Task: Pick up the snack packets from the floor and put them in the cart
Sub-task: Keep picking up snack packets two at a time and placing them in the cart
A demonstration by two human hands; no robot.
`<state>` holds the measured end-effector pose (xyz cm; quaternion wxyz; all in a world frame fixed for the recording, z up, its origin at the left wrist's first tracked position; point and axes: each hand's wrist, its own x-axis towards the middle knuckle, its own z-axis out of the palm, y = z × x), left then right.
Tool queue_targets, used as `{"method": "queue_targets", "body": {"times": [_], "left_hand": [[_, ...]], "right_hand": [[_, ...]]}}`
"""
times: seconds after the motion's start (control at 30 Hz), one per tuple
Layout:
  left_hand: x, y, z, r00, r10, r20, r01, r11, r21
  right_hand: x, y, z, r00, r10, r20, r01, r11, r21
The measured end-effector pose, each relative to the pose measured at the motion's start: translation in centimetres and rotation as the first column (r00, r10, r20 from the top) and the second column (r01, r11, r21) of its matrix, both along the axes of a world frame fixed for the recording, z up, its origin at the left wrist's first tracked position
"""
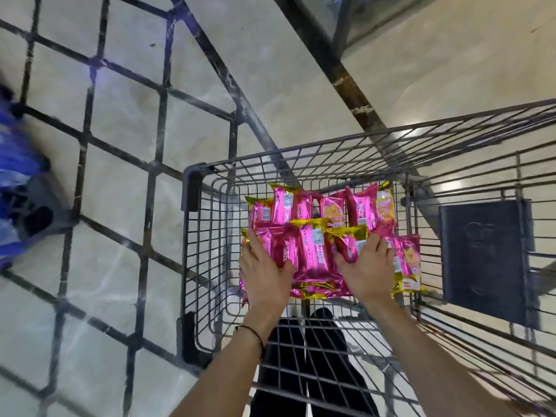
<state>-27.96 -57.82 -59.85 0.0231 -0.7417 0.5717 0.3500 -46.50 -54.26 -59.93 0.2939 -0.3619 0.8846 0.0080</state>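
Pale, glossy stone floor (285, 70), veined and streaked with bright glare. At the left, a dark metal grid frame (85, 141) lying across the view, with a blurred blue shape (15, 164) at its edge. Lower right, a grey wire cart (204, 251) standing on that floor, with snack packets (310, 251), pink with gold ends, piled in its basket. Left hand (264, 275) flat against the pile's left side, fingers straight, thumb on top. Right hand (365, 269) on the other side, fingers bent over the packets, thumb dug into one, so a squeeze from both flanks. Beside the pile, a dark panel (487, 260) against the cart's wire. Thin black cord (252, 331) round the left wrist
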Motion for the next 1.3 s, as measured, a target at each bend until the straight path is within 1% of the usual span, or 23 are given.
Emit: {"method": "queue_targets", "body": {"times": [0.13, 0.23, 0.4, 0.53, 0.63, 0.7, 0.77, 0.87, 0.97, 1.07, 1.1, 1.17, 1.3], "left_hand": [[0.3, 0.4, 0.8, 1.0, -0.008, 0.009, 0.008, 1.0, 0.007], [0.2, 0.8, 2.2, 1.0, -0.024, 0.016, 0.024, 1.0, 0.008], [0.3, 1.3, 5.4, 0.99, -0.127, 0.056, 0.126, 0.992, 0.028], [1.1, 2.2, 8.4, 0.973, -0.227, 0.044, 0.228, 0.974, -0.007], [2.0, 2.9, 11.1, 0.963, -0.268, 0.031, 0.269, 0.963, -0.036], [2.6, 3.1, 13.3, 0.951, -0.308, 0.026, 0.309, 0.948, -0.069], [3.3, 2.9, 15.8, 0.927, -0.372, 0.052, 0.375, 0.919, -0.122], [4.3, 2.3, 19.2, 0.876, -0.465, 0.131, 0.483, 0.85, -0.21], [5.9, 1.8, 22.2, 0.842, -0.501, 0.201, 0.539, 0.796, -0.275], [8.2, 1.6, 25.3, 0.806, -0.516, 0.29, 0.588, 0.757, -0.286], [8.9, 1.7, 26.1, 0.802, -0.504, 0.32, 0.588, 0.757, -0.285], [10.4, 2.0, 27.7, 0.831, -0.435, 0.346, 0.538, 0.786, -0.305], [13.5, 3.4, 30.1, 0.887, -0.24, 0.395, 0.39, 0.847, -0.361]], "right_hand": [[0.0, 0.5, 1.0, 1.0, -0.005, 0.008, 0.005, 0.999, -0.05], [-0.1, 0.8, 2.5, 1.0, 0.024, 0.014, -0.023, 0.997, -0.07], [-0.1, 1.4, 6.0, 0.996, 0.084, 0.019, -0.082, 0.995, -0.065], [0.7, 1.9, 9.9, 0.982, 0.184, -0.044, -0.187, 0.979, -0.076], [2.1, 2.3, 13.3, 0.957, 0.278, -0.084, -0.285, 0.954, -0.09], [3.1, 2.5, 15.6, 0.939, 0.331, -0.096, -0.34, 0.935, -0.105], [3.9, 2.7, 17.8, 0.912, 0.393, -0.115, -0.405, 0.908, -0.107], [4.8, 3.2, 21.0, 0.858, 0.491, -0.15, -0.509, 0.853, -0.114], [5.1, 3.7, 24.2, 0.8, 0.578, -0.161, -0.596, 0.796, -0.101], [5.9, 3.3, 26.7, 0.73, 0.653, -0.202, -0.68, 0.724, -0.118], [6.4, 2.9, 27.5, 0.698, 0.681, -0.221, -0.713, 0.69, -0.126], [7.5, 1.8, 28.8, 0.62, 0.742, -0.257, -0.784, 0.603, -0.15], [10.2, -0.9, 30.7, 0.429, 0.834, -0.346, -0.903, 0.387, -0.185]]}}
